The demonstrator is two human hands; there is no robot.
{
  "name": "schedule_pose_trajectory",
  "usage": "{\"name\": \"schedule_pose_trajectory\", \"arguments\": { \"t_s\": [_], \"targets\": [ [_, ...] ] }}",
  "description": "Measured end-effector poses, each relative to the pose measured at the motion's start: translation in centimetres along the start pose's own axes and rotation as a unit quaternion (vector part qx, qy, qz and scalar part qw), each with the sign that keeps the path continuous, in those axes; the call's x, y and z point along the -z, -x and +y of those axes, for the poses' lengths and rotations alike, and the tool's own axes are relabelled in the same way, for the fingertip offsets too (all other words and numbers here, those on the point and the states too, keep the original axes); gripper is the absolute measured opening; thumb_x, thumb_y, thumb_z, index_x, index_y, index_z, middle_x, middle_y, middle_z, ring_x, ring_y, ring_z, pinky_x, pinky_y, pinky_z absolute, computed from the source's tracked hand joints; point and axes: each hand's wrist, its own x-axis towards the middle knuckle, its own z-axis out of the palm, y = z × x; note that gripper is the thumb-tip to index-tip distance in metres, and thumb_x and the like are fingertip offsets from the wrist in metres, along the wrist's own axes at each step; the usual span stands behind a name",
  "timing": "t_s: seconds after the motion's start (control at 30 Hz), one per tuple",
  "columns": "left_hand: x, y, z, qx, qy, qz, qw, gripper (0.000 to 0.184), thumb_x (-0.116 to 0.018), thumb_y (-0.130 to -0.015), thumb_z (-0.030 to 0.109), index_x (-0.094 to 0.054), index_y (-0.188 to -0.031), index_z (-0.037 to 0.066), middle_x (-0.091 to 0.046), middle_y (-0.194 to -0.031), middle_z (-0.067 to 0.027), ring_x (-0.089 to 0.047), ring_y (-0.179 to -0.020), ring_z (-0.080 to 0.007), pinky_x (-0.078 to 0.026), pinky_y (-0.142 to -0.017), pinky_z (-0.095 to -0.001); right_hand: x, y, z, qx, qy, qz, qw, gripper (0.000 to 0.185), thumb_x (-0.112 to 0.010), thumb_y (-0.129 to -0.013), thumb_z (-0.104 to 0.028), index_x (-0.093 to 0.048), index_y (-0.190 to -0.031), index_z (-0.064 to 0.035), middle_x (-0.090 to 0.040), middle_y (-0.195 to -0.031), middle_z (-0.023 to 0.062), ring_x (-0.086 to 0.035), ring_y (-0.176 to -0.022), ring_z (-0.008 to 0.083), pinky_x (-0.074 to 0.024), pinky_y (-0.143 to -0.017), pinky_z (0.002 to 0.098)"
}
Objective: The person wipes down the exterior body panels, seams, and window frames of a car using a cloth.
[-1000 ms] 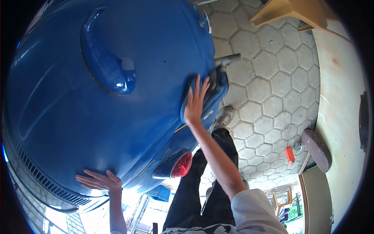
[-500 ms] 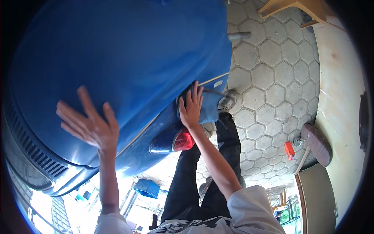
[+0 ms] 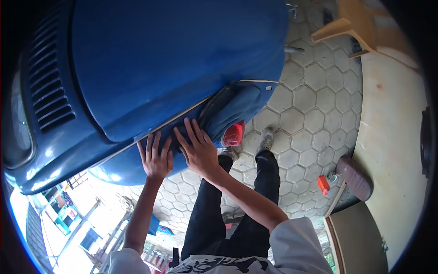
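Note:
The blue car (image 3: 182, 41) fills the upper left, its red tail light (image 3: 233, 134) showing beyond my right hand. My left hand (image 3: 156, 159) lies on the blue fender (image 3: 114, 166), fingers stretched out toward the pale trim strip (image 3: 172, 119). Close beside it, my right hand (image 3: 200, 153) rests on the same fender with its fingers spread. Neither hand visibly holds anything. A dark, glossy patch (image 3: 216, 107) runs along the seam above my right hand; I cannot tell what it is.
Grey hexagonal paving (image 3: 305, 118) lies under my feet. To the right are an orange object (image 3: 323, 184), a brown oblong pad (image 3: 355, 178) and a pale wall-like panel (image 3: 392, 118). A wooden chair (image 3: 335, 29) stands at the upper right. Vent slots (image 3: 48, 86) mark the car's left side.
My left hand has come down from above the body panel onto the fender. My right hand has shifted left, away from the tail light. The view has moved along the car.

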Motion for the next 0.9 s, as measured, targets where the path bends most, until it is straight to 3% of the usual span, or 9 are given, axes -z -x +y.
{"name": "schedule_pose_trajectory", "arguments": {
  "t_s": [0.1, 0.27, 0.33, 0.43, 0.57, 0.63, 0.73, 0.83, 0.9],
  "targets": [
    [-0.7, 0.0, 0.7, 0.008, -0.032, -0.009, 0.999, 0.042, -0.055, -0.091, 0.025, -0.055, -0.133, 0.026, -0.044, -0.147, -0.0082, -0.037, -0.138, -0.0331, -0.023, -0.113, -0.062, 0.1, 2.4, 2.8, 0.05, 0.064, -0.064, 0.995, 0.062, -0.067, -0.085, -0.026, -0.046, -0.143, -0.0151, -0.036, -0.151, 0.0199, -0.043, -0.134, 0.0345, -0.0414, -0.102, 0.0415],
    [-0.6, 0.3, 0.9, 0.024, -0.028, -0.02, 0.999, 0.042, -0.055, -0.091, 0.026, -0.055, -0.133, 0.029, -0.043, -0.148, -0.0056, -0.036, -0.139, -0.0309, -0.023, -0.114, -0.0604, 3.3, 3.0, 6.2, -0.06, 0.085, -0.023, 0.994, 0.054, -0.061, -0.09, -0.035, -0.052, -0.139, -0.0127, -0.035, -0.151, 0.0212, -0.044, -0.133, 0.0364, -0.0407, -0.102, 0.0454],
    [-0.6, 0.3, 1.0, 0.029, -0.025, -0.027, 0.999, 0.042, -0.055, -0.091, 0.027, -0.055, -0.133, 0.029, -0.043, -0.149, -0.0047, -0.036, -0.14, -0.0295, -0.023, -0.114, -0.0596, 2.0, 3.6, 7.0, -0.127, 0.119, 0.05, 0.983, 0.051, -0.058, -0.092, -0.038, -0.055, -0.136, -0.0115, -0.034, -0.151, 0.0237, -0.043, -0.133, 0.039, -0.0396, -0.103, 0.0478],
    [-0.7, 0.7, 1.0, 0.035, -0.027, -0.037, 0.998, 0.046, -0.057, -0.089, 0.03, -0.054, -0.134, 0.031, -0.04, -0.151, -0.0031, -0.036, -0.14, -0.0264, -0.024, -0.115, -0.0585, 1.1, 2.8, 10.7, -0.421, -0.131, 0.039, 0.897, 0.049, -0.055, -0.094, -0.041, -0.057, -0.134, -0.0111, -0.033, -0.15, 0.0282, -0.039, -0.134, 0.0445, -0.0366, -0.106, 0.0519],
    [-1.4, 1.0, 0.9, 0.027, -0.009, -0.022, 0.999, 0.046, -0.056, -0.09, 0.03, -0.052, -0.136, 0.03, -0.036, -0.153, -0.0034, -0.032, -0.143, -0.0266, -0.022, -0.116, -0.0582, 1.8, 5.4, 8.8, -0.165, -0.013, 0.028, 0.986, 0.045, -0.061, -0.092, -0.033, -0.058, -0.133, -0.016, -0.032, -0.151, 0.0257, -0.035, -0.136, 0.0481, -0.0365, -0.106, 0.0564],
    [-1.2, 1.0, 0.8, 0.027, -0.009, -0.034, 0.999, 0.046, -0.055, -0.091, 0.03, -0.051, -0.137, 0.03, -0.036, -0.153, -0.0034, -0.032, -0.143, -0.0265, -0.023, -0.116, -0.058, 3.1, 7.3, 7.1, -0.004, 0.092, -0.014, 0.996, 0.045, -0.065, -0.09, -0.031, -0.059, -0.132, -0.0202, -0.033, -0.152, 0.0226, -0.035, -0.136, 0.0477, -0.0373, -0.105, 0.0579],
    [-1.3, 1.0, 0.7, 0.029, 0.004, -0.041, 0.999, 0.046, -0.055, -0.091, 0.031, -0.051, -0.137, 0.03, -0.035, -0.154, -0.0033, -0.031, -0.143, -0.0268, -0.023, -0.116, -0.0581, 2.9, 7.6, 7.0, 0.075, 0.19, -0.08, 0.976, 0.049, -0.072, -0.084, -0.034, -0.06, -0.13, -0.026, -0.034, -0.152, 0.0194, -0.037, -0.136, 0.0458, -0.0389, -0.104, 0.0587],
    [-1.3, 1.1, 0.7, 0.023, -0.006, -0.033, 0.999, 0.047, -0.056, -0.091, 0.032, -0.049, -0.138, 0.029, -0.034, -0.155, -0.0033, -0.03, -0.144, -0.0263, -0.023, -0.116, -0.0578, 2.8, 3.3, 6.4, 0.077, 0.146, -0.092, 0.982, 0.054, -0.076, -0.078, -0.041, -0.061, -0.129, -0.0287, -0.036, -0.151, 0.0193, -0.039, -0.135, 0.0447, -0.0396, -0.103, 0.058],
    [-1.3, 1.2, 0.8, 0.031, -0.002, -0.031, 0.999, 0.048, -0.056, -0.091, 0.033, -0.048, -0.139, 0.03, -0.033, -0.155, -0.003, -0.03, -0.144, -0.0257, -0.023, -0.116, -0.0572, 1.6, 1.7, 7.5, 0.05, 0.095, -0.063, 0.992, 0.054, -0.071, -0.082, -0.046, -0.06, -0.131, -0.0271, -0.038, -0.151, 0.0197, -0.042, -0.134, 0.044, -0.0387, -0.103, 0.0581]
  ]
}}
